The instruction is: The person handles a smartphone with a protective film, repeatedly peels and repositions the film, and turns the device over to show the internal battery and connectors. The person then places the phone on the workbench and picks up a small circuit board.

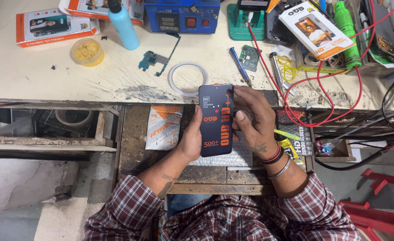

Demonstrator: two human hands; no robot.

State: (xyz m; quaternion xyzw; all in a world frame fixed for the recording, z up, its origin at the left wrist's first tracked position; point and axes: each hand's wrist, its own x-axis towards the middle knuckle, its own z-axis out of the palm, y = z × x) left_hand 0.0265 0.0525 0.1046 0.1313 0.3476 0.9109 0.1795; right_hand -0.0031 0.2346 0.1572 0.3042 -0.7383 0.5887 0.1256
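Note:
I hold a dark phone screen panel (216, 119) with an orange-printed protective film upright over an open drawer. My left hand (190, 139) grips its left edge and lower part from behind. My right hand (252, 119) is on its right edge, thumb on the front, fingers curled round the top right corner. A silvery bubble-wrap sheet (237, 157) lies in the drawer under the panel.
On the scratched workbench (36, 76) lie a tape ring (188, 78), a blue circuit board (154, 60), a blue bottle (123, 26), a yellow tub (87, 51), screwdrivers (240, 66), red wires (322, 93) and product boxes (315, 29). A white pouch (163, 127) sits in the drawer.

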